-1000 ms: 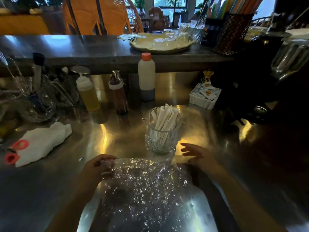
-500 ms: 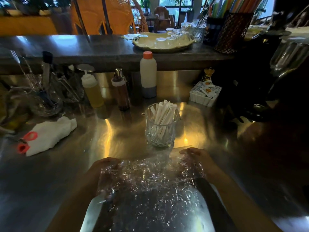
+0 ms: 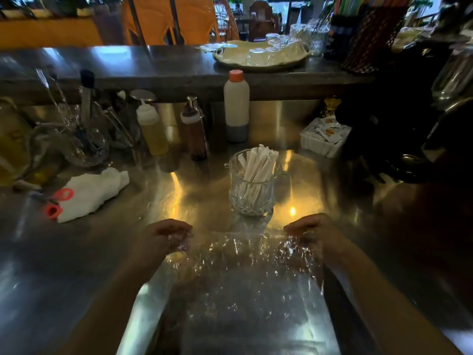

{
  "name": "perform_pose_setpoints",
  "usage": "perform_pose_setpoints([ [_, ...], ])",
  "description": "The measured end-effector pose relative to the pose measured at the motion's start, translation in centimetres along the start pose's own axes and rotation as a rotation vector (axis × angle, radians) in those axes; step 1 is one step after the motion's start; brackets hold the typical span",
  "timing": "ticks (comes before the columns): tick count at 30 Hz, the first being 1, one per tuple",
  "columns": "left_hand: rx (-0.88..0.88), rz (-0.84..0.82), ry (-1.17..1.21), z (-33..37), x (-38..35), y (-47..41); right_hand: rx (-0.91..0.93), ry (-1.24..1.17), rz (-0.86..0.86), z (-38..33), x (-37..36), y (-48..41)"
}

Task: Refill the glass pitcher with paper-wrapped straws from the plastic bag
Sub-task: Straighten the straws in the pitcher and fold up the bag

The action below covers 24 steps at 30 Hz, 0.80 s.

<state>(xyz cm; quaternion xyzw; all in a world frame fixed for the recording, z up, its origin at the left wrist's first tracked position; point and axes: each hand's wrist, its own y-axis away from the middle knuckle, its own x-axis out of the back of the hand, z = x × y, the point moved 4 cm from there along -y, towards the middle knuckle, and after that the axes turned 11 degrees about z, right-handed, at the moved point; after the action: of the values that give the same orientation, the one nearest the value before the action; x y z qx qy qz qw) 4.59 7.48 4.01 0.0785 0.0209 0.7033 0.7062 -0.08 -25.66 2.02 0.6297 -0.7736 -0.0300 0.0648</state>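
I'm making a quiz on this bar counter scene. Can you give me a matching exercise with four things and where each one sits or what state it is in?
Things:
1. glass pitcher
2. plastic bag
3. white cloth
4. orange-capped bottle

States or places:
A. lying at the left of the counter, by the red-handled scissors
B. standing upright at the back, against the raised ledge
C. held at its far edge by the left hand and the right hand
D. holding paper-wrapped straws

Pairs: 1-D, 2-C, 3-A, 4-B
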Motion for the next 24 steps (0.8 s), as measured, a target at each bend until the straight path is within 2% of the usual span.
perform_pose_setpoints([
  [8, 0.05, -0.025, 0.188, 1.2, -0.5, -1.6, -0.015, -0.104, 0.031, -1.5, 0.4, -1.1],
  [10, 0.174, -0.006, 0.3, 0.7, 0.0, -2.0, 0.017, -0.083, 0.039, -2.0, 0.3, -1.2],
  [12, 0.293, -0.016, 0.246, 0.0, 0.2, -2.0, 0.062, -0.043, 0.039, -2.5, 0.2, -1.4],
  [13, 0.294, -0.034, 0.158, -0.2, 0.1, -1.7, 0.08, -0.017, 0.043, -2.8, 0.2, -1.4],
  [15, 0.206, -0.007, 0.029, -0.2, -0.2, -1.2, 0.112, 0.017, 0.056, -3.2, 0.3, -1.6],
  [18, 0.038, 0.079, 0.027, 1.3, -0.4, -0.8, 0.219, 0.182, 0.094, -3.5, 0.9, -1.9],
  [21, -0.193, 0.123, -0.078, 4.3, 0.0, -0.7, 0.398, 0.447, 0.304, -4.4, 1.8, -1.7],
  [23, -0.35, 0.077, -0.198, 6.7, 0.0, -0.1, 0.473, 0.492, 0.413, -5.9, 1.8, -1.1],
  [24, -0.415, 0.03, -0.25, 7.9, -0.3, 0.3, 0.491, 0.483, 0.403, -6.8, 1.3, -0.8],
])
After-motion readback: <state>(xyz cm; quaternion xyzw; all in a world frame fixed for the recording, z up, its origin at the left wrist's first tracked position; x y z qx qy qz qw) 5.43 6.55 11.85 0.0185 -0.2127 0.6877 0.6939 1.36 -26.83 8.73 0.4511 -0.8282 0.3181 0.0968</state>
